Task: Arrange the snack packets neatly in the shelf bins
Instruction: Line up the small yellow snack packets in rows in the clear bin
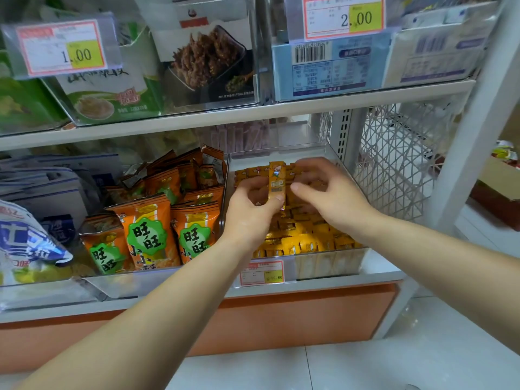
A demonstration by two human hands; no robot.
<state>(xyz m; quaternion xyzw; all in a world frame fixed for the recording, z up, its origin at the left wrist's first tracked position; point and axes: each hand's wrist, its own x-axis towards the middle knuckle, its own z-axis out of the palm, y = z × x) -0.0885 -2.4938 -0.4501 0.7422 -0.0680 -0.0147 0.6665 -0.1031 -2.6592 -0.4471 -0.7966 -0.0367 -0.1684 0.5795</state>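
Note:
A clear plastic bin on the lower shelf holds several small yellow snack packets. My left hand pinches one narrow yellow packet upright above the bin, thumb at its lower end. My right hand hovers just right of that packet with its fingers curled over the packets at the back of the bin; whether it grips any is hidden. To the left, a second bin holds orange packets with green labels, standing in rows.
Blue and white bags fill the far left bin. The upper shelf carries clear bins with price tags. A white wire mesh side panel and shelf post stand to the right. Tiled floor lies below.

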